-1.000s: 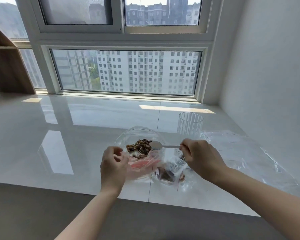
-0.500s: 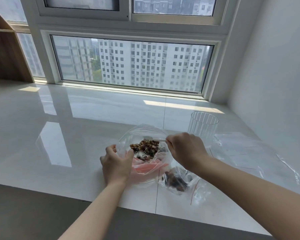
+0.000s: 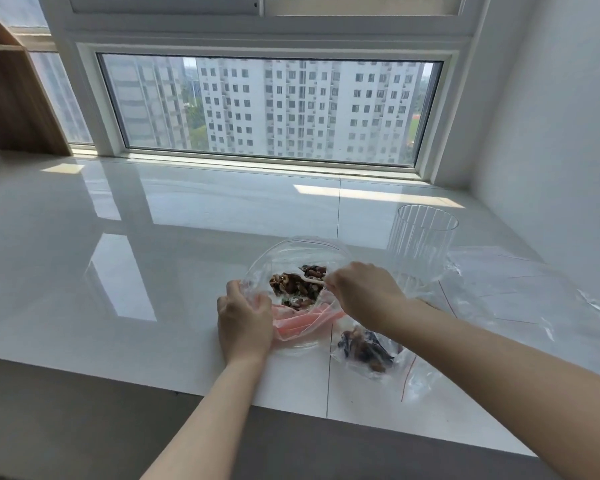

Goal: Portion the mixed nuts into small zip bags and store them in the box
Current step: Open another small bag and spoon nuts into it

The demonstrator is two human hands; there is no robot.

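White glossy table [image 3: 153, 271] under the window is carrying a clear bowl [image 3: 293, 252] of mixed nuts [image 3: 297, 285]. Left hand [image 3: 245, 320] is gripping its rim and a limp, slippery zip bag [image 3: 305, 320]; right hand [image 3: 364, 292] is clenching a spoon [image 3: 314, 279], scooping. Best pinched at its mouth.

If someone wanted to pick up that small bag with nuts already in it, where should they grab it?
Probably by the empty upper film of the small zip bag, near its red-lined mouth at the right, coming from above. The nuts sit bunched at the left, so they would hang low and stay in.
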